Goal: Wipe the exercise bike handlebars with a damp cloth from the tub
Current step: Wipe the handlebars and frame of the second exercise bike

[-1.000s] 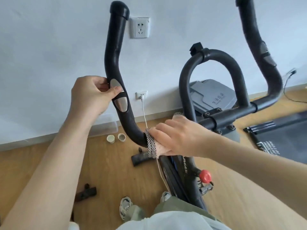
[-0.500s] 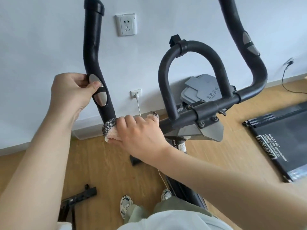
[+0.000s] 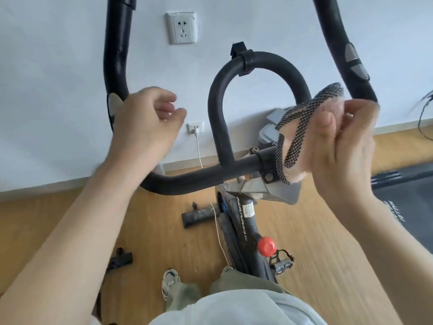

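Half a second before, the right hand (image 3: 344,146) had pressed the cloth (image 3: 302,134) onto the handlebars' (image 3: 187,181) left bend; it had since lifted the cloth clear, pinched between thumb and fingers, to the right above the clamp. The left hand (image 3: 143,127), earlier wrapped around the left bar, had loosened, fingers curled apart and holding nothing. Counted: one cloth, two hands, two wall sockets (image 3: 182,27), one red knob (image 3: 266,245).
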